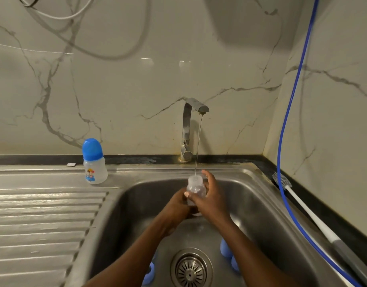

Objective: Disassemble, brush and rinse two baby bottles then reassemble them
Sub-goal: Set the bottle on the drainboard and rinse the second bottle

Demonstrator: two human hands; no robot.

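Observation:
An open clear baby bottle (195, 188) stands upright over the sink basin, under a thin stream of water from the tap (194, 112). My left hand (179, 206) grips its lower part from the left. My right hand (211, 195) wraps around it from the right, thumb across the front. A second bottle (95, 162) with a blue cap stands assembled on the sink's back ledge at the left. Blue bottle parts lie on the basin floor, one group (227, 250) right of my right forearm and another part (148, 274) at the lower left.
The steel sink (137, 195) has a round drain strainer (191, 270) at the front. A ridged draining board (39, 220) fills the left. A white-handled bottle brush (286, 186) lies on the dark counter at the right, beside a blue hose (286, 112).

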